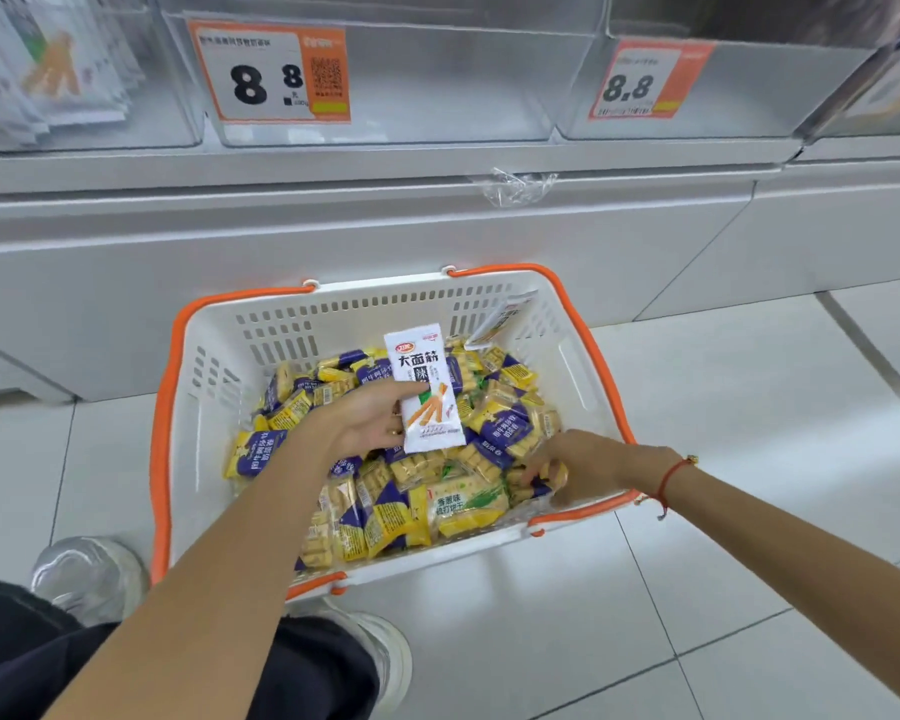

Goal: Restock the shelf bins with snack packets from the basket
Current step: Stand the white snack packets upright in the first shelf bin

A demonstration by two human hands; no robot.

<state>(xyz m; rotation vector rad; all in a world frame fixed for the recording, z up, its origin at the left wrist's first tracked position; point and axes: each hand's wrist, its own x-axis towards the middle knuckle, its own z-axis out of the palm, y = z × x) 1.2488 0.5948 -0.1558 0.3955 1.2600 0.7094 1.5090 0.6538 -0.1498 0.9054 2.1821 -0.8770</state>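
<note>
Both hands reach into the basket (pixel 583 366), which sits on the floor below the shelf bins. The left hand (pixel 370 423) grips a white snack packet (pixel 427 392) upright above the heap of yellow and purple packets (pixel 385 517). The right hand (pixel 588 467) curls its fingers into that heap at the basket's near right corner. Beyond the basket, the clear middle bin (pixel 437 96) carries an orange price tag (pixel 274 72).

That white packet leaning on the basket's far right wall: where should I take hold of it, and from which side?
Judging by its pose, grip the upper end of the slim white snack packet, coming from above. It stands tilted against the far right wall of the white orange-rimmed plastic basket, top edge free near the rim, while its lower end is in among the yellow and purple packets. Pinch across its flat faces.
</note>
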